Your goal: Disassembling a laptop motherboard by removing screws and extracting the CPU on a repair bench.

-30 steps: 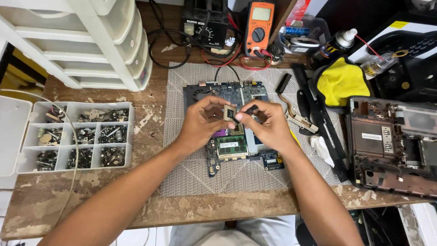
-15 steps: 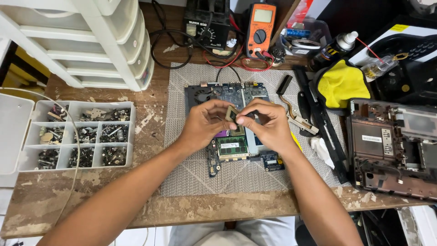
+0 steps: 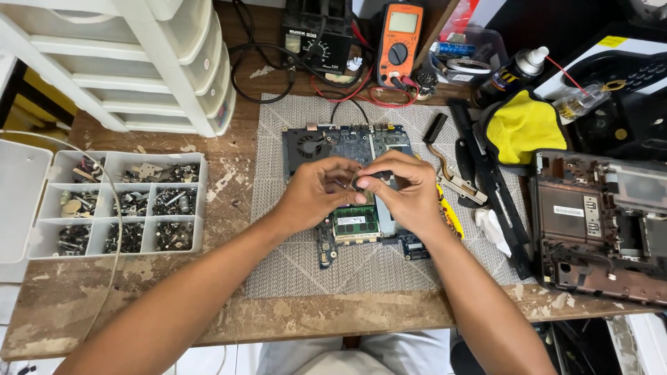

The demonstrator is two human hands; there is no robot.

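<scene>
Both my hands meet over a blue laptop motherboard (image 3: 326, 142) that lies on a grey mat (image 3: 292, 264). My left hand (image 3: 316, 193) and my right hand (image 3: 408, 193) pinch a small square chip (image 3: 356, 179) between their fingertips, and it is turned nearly edge-on to me. Just below the hands a green memory module (image 3: 356, 223) sits in the board. A round fan is at the board's top left corner. My right hand hides the right part of the board.
A compartment box of screws (image 3: 125, 208) stands at the left, below white drawers (image 3: 139, 62). At the back are a soldering station (image 3: 316, 31) and an orange multimeter (image 3: 401, 31). A copper heat pipe (image 3: 451, 177), yellow cloth (image 3: 524, 125) and opened laptop chassis (image 3: 597, 229) are at the right.
The chip, earlier held with its flat face toward me, has been turned nearly edge-on. My fingers have closed in around it and the hands sit slightly lower.
</scene>
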